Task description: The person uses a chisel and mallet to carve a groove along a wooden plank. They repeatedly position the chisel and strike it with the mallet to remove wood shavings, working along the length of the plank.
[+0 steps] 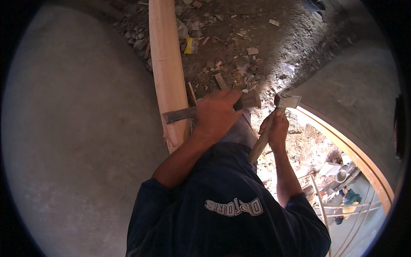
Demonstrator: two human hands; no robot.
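Note:
My left hand (216, 113) is closed around a flat metal chisel (177, 115) held level. Its left tip rests against the lower part of a pale wooden post (167, 64), and its broader right end (251, 100) sticks out past my fingers. My right hand (276, 128) grips the wooden handle of a hammer (262, 143). The metal hammer head (287, 101) sits just right of the chisel's broad end, a small gap apart. My dark blue shirt fills the lower middle of the view.
A grey plastered wall (77, 128) runs along the left of the post. Rubble, stones and wood scraps (231, 47) cover the ground beyond. At the right are another grey wall (355, 94) and a curved wooden frame (364, 162), with bright clutter past it.

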